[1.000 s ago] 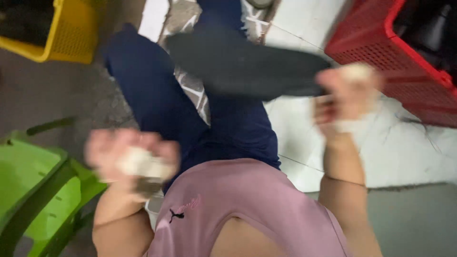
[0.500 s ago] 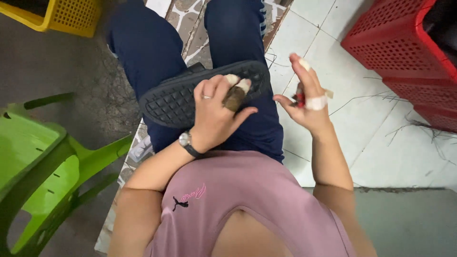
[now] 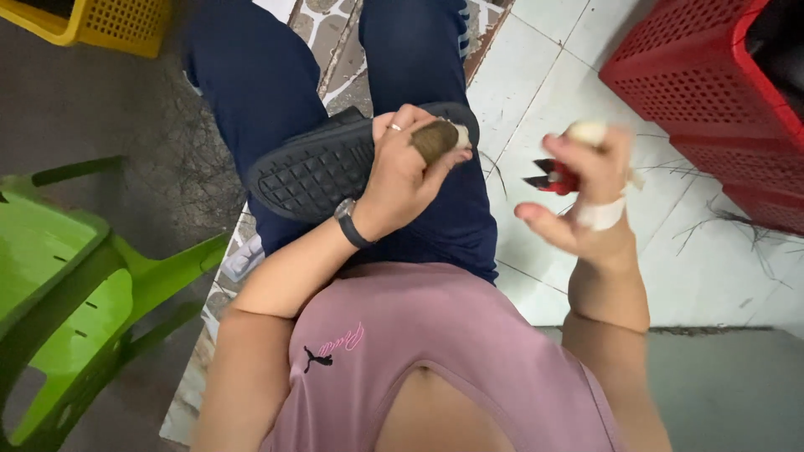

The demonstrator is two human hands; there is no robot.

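The left hand (image 3: 402, 172) pins a black sandal (image 3: 322, 167) across the lap; the right hand (image 3: 586, 188) pinches red snips (image 3: 553, 177), blurred, which might nick the taped fingers.

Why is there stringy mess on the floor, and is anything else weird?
Thin dark trimmings lie scattered on the white tiles by the red basket. The right hand has white tape on thumb and fingertip, and the left hand wears a brown finger cover.

White tile floor (image 3: 586, 50) w/ red basket (image 3: 712, 92), green chair (image 3: 75, 285), yellow crate (image 3: 100, 25).
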